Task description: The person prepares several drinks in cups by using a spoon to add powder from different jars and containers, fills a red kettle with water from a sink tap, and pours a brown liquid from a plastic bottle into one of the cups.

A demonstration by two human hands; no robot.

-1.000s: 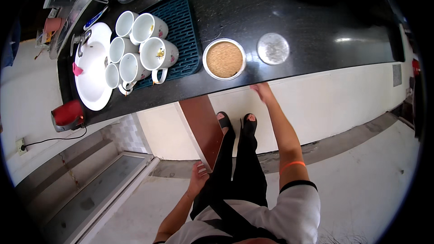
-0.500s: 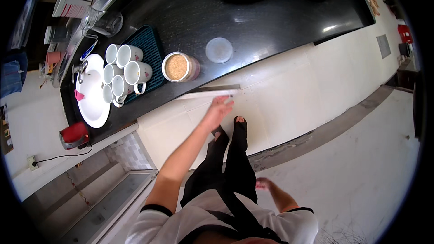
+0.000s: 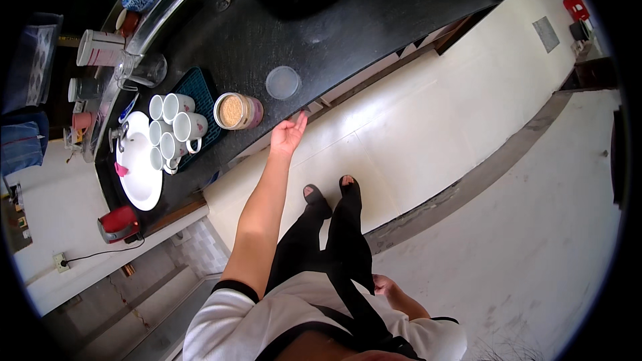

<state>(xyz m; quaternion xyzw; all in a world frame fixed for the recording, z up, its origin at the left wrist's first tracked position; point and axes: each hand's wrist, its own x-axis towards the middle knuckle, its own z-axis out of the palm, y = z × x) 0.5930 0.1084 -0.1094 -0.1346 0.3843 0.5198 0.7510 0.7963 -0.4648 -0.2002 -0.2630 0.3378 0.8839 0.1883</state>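
My left hand (image 3: 288, 136) reaches to the front edge of the dark counter, its fingers stretched out near the cabinet front (image 3: 348, 87), with nothing visible in it. Whether the fingertips touch the cabinet I cannot tell. Just behind it on the counter stands an open jar (image 3: 231, 111) filled with tan grains. A round translucent lid (image 3: 283, 83) lies flat to the right of the jar. My right hand (image 3: 383, 285) hangs low beside my right thigh; its fingers are mostly hidden.
Several white mugs (image 3: 189, 126) stand on and beside a teal drying rack (image 3: 200, 87), left of the jar. Farther left are a white sink (image 3: 142, 184) and a red appliance (image 3: 119, 224). A glass pitcher (image 3: 148, 69) stands behind the rack. The black counter (image 3: 374, 33) extends right.
The pale cabinet panel that stuck out below the counter no longer does. My left hand has moved left and up toward the counter edge. The whole view has shifted.
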